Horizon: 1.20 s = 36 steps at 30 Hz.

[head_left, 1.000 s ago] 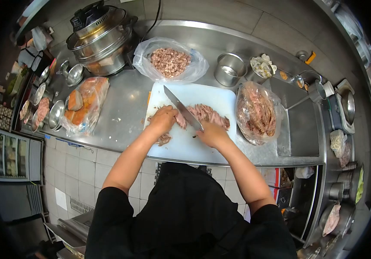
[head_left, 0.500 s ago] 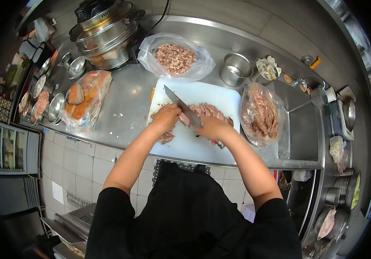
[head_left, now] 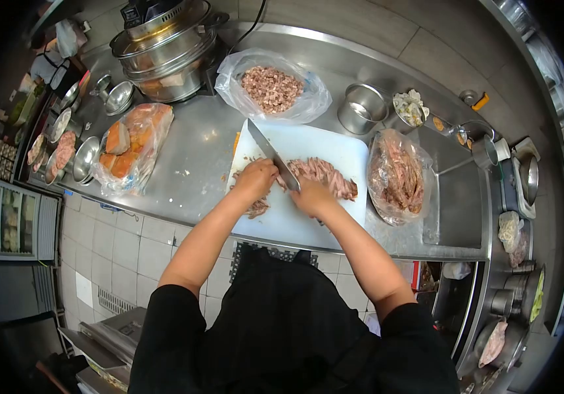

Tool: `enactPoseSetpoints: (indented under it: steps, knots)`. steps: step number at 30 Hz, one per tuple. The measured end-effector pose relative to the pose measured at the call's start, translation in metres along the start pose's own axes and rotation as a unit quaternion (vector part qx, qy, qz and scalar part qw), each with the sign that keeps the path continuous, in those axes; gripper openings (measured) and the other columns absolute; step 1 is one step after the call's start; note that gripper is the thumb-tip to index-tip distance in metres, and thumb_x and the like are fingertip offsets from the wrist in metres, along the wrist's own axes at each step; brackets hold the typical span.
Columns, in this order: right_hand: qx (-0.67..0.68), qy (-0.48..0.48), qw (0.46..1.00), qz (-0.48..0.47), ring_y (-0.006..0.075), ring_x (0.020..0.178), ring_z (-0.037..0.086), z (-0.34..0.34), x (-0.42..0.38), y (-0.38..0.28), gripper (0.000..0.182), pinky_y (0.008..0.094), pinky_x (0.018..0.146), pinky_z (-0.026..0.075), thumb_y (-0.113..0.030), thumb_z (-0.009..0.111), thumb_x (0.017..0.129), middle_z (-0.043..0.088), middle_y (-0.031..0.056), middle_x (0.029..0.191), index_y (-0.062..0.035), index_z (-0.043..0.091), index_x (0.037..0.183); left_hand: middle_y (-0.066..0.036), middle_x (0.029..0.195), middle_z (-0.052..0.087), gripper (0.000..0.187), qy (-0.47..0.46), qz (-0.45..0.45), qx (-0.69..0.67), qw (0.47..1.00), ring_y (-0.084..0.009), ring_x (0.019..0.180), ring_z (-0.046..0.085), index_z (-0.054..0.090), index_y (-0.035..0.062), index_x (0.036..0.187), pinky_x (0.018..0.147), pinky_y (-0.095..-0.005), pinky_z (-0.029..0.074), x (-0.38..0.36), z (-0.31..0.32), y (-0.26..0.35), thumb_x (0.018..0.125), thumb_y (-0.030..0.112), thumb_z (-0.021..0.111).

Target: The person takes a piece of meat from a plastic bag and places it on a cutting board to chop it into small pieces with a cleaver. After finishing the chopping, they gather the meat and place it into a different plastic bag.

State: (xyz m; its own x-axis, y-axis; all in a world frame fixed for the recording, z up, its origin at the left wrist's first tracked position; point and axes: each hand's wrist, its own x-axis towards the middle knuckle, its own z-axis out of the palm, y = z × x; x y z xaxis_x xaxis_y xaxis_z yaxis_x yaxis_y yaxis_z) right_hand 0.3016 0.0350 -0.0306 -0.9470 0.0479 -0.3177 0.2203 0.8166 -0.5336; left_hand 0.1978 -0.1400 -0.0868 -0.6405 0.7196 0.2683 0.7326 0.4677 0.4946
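Note:
A large kitchen knife (head_left: 267, 148) is in my right hand (head_left: 313, 197), closed around its handle, the blade slanting up and left across the white cutting board (head_left: 275, 226). My left hand (head_left: 256, 180) has its fingers curled on a piece of meat (head_left: 281, 182) close against the blade; most of that piece is hidden by the fingers and knife. Sliced meat (head_left: 328, 178) lies in a row to the right of the blade. More meat scraps (head_left: 257, 208) lie beneath and beside my left hand on the board.
Behind the board sits an opened plastic bag of diced meat (head_left: 272, 88). A bag of meat strips (head_left: 397, 177) lies to the right, near the sink (head_left: 459, 210). At left are bagged orange-brown blocks (head_left: 134, 148) and metal bowls (head_left: 86, 159). A steel pot (head_left: 362, 108) stands at the back.
My right hand and the knife have shifted slightly left, toward my left hand, uncovering more of the sliced meat. The whole view has shifted a little.

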Motion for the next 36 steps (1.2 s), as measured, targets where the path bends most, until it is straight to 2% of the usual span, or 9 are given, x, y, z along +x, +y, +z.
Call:
enactPoseSetpoints:
  steps: [3, 7, 10, 16, 20, 23, 29, 32, 36]
  knots:
    - [0.010, -0.106, 0.994, 0.038, 0.0270, 0.056, 0.068, -0.036, 0.016, -0.024, 0.038, 0.0410, 0.057, 0.055, -0.021, 0.057, 0.092, 0.070, 0.0228, 0.089, 0.0027, 0.055, 0.122, -0.010, 0.090, 0.064, 0.008, 0.004, 0.004, -0.008, 1.000, -0.0317, 0.093, 0.062, 0.067, 0.0041, 0.088, 0.081, -0.0415, 0.051, -0.003, -0.004, 0.002, 0.080, 0.006, 0.068]
    - [-0.015, -0.195, 0.980, 0.031, 0.0278, 0.054, 0.067, -0.057, -0.006, -0.037, 0.037, 0.0413, 0.056, 0.055, -0.020, 0.057, 0.092, 0.070, 0.0223, 0.087, 0.0028, 0.055, 0.120, -0.010, 0.088, 0.064, 0.006, 0.044, -0.020, -0.019, 0.999, -0.0325, 0.090, 0.062, 0.067, 0.0030, 0.085, 0.079, -0.0418, 0.051, -0.005, -0.004, 0.007, 0.080, 0.007, 0.068]
    - [0.026, -0.041, 0.996, 0.070, 0.0253, 0.049, 0.065, -0.017, -0.014, -0.029, 0.036, 0.0397, 0.052, 0.055, -0.028, 0.059, 0.092, 0.069, 0.0172, 0.073, 0.0000, 0.057, 0.114, -0.010, 0.088, 0.064, 0.006, 0.038, -0.017, -0.013, 0.999, -0.0324, 0.090, 0.062, 0.068, 0.0028, 0.085, 0.080, -0.0415, 0.051, -0.005, -0.001, 0.003, 0.080, 0.007, 0.068]
    - [-0.009, -0.078, 0.997, 0.004, 0.0278, 0.053, 0.066, -0.052, 0.005, -0.036, 0.033, 0.0407, 0.053, 0.054, -0.021, 0.057, 0.090, 0.070, 0.0198, 0.082, -0.0001, 0.059, 0.116, -0.011, 0.087, 0.063, 0.007, 0.051, -0.019, -0.090, 0.994, -0.0328, 0.087, 0.063, 0.068, 0.0035, 0.084, 0.078, -0.0429, 0.051, -0.008, -0.011, 0.000, 0.084, 0.009, 0.065]
    - [-0.008, -0.130, 0.991, 0.041, 0.0278, 0.054, 0.067, -0.066, -0.019, -0.048, 0.030, 0.0402, 0.054, 0.054, -0.020, 0.056, 0.090, 0.070, 0.0199, 0.082, -0.0005, 0.060, 0.112, -0.012, 0.088, 0.063, 0.007, 0.067, -0.043, -0.024, 0.997, -0.0341, 0.088, 0.063, 0.068, 0.0039, 0.084, 0.079, -0.0444, 0.051, -0.007, -0.014, -0.005, 0.083, 0.009, 0.065]
    - [-0.034, -0.139, 0.989, 0.045, 0.0237, 0.047, 0.063, -0.048, -0.020, -0.037, 0.034, 0.0395, 0.050, 0.052, -0.027, 0.058, 0.093, 0.068, 0.0149, 0.071, -0.0016, 0.057, 0.116, -0.012, 0.090, 0.065, 0.007, 0.045, -0.044, -0.017, 0.998, -0.0339, 0.090, 0.063, 0.069, 0.0040, 0.086, 0.080, -0.0424, 0.051, -0.007, -0.010, -0.008, 0.081, 0.008, 0.066]
    - [0.023, -0.032, 0.999, 0.012, 0.0243, 0.046, 0.062, -0.006, 0.008, -0.005, 0.037, 0.0375, 0.048, 0.051, -0.028, 0.061, 0.090, 0.067, 0.0157, 0.070, -0.0010, 0.057, 0.116, -0.012, 0.085, 0.064, 0.005, 0.075, 0.003, 0.026, 0.997, -0.0331, 0.085, 0.062, 0.067, 0.0040, 0.081, 0.077, -0.0445, 0.049, -0.005, -0.002, -0.005, 0.079, 0.009, 0.067]
    - [0.093, -0.032, 0.995, -0.003, 0.0251, 0.047, 0.063, -0.015, 0.000, 0.008, 0.028, 0.0394, 0.052, 0.052, -0.024, 0.058, 0.091, 0.065, 0.0148, 0.064, -0.0005, 0.060, 0.106, -0.010, 0.090, 0.066, 0.007, 0.012, -0.050, 0.053, 0.997, -0.0310, 0.092, 0.062, 0.065, 0.0090, 0.083, 0.082, -0.0455, 0.045, 0.001, 0.006, 0.005, 0.085, 0.013, 0.060]
    - [0.206, 0.007, 0.977, 0.054, 0.0191, 0.042, 0.057, -0.022, -0.040, 0.018, 0.028, 0.0355, 0.046, 0.047, -0.025, 0.063, 0.090, 0.061, 0.0094, 0.060, -0.0014, 0.058, 0.105, -0.012, 0.087, 0.068, 0.006, 0.031, -0.072, 0.035, 0.996, -0.0322, 0.087, 0.065, 0.065, 0.0083, 0.088, 0.075, -0.0450, 0.049, 0.010, 0.002, 0.022, 0.085, 0.014, 0.066]
